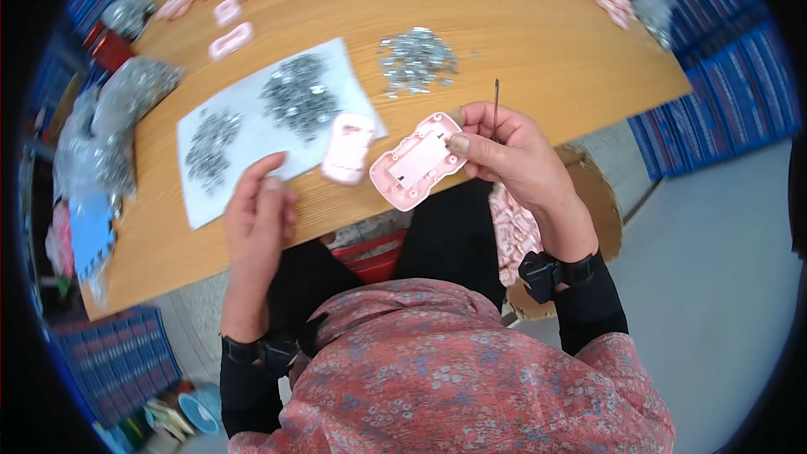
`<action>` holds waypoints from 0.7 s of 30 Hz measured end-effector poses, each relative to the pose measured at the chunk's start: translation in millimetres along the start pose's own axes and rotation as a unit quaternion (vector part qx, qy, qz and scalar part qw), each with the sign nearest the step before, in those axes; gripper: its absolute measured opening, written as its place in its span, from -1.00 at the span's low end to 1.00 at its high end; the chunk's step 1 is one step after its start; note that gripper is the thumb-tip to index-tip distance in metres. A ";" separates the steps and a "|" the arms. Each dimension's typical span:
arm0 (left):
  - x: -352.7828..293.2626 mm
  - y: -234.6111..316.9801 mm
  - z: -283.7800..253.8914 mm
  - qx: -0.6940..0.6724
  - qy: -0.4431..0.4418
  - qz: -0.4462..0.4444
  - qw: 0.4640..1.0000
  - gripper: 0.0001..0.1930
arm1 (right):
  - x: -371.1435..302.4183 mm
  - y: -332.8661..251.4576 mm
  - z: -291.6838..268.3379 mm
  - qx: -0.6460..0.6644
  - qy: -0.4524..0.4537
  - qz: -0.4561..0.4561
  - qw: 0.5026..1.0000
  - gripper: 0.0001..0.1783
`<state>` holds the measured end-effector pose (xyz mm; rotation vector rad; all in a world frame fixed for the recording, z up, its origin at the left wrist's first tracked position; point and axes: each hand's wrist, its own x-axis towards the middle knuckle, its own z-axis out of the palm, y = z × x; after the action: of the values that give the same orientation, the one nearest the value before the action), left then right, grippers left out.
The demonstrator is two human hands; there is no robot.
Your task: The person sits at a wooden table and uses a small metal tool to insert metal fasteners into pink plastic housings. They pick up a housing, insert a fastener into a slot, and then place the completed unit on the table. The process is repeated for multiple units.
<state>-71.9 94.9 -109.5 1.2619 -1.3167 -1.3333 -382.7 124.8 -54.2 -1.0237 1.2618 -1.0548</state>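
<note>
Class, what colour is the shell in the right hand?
The shell is pale pink, seen in the head view.

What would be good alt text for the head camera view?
A person's right hand holds a pink shell and a thin dark rod. The left hand is near a white sheet with two heaps of small metallic parts.

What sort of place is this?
Looks like a small assembly workshop, judging by the pink plastic casing in the right hand, small shiny pieces heaped on the wooden table, and what look like stacked blue crates nearby.
</note>
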 end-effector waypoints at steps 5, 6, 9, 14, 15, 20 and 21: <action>7.9 -34.3 -6.9 0.002 0.044 0.103 0.994 -0.72 | -50.5 28.1 -69.1 0.010 0.098 0.017 0.995 -0.72; 8.8 -38.4 -7.8 0.020 0.062 0.119 0.991 -0.72 | -59.7 38.0 -82.4 0.025 0.117 0.020 0.993 -0.73; 8.2 -36.8 -4.5 0.023 0.065 0.130 0.989 -0.72 | -92.4 55.3 -117.0 0.061 0.172 0.028 0.983 -0.75; 13.7 -43.5 -6.1 0.004 0.072 0.134 0.988 -0.72 | -139.9 88.8 -173.6 0.077 0.263 0.040 0.961 -0.76; 12.0 -43.7 -5.2 -0.001 0.070 0.129 0.989 -0.72 | -142.4 97.1 -183.4 0.080 0.265 0.041 0.960 -0.76; 6.4 -42.5 -6.6 0.005 0.075 0.131 0.989 -0.72 | -150.2 148.8 -221.3 -0.190 0.429 -0.014 0.883 -0.68; 9.4 -45.3 -4.3 0.004 0.065 0.141 0.988 -0.72 | -157.4 143.6 -218.4 -0.167 0.437 0.001 0.884 -0.66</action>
<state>-65.3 88.7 -155.1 1.1014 -1.3527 -1.0306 -598.3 307.1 -169.7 -0.7940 2.2347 -1.3933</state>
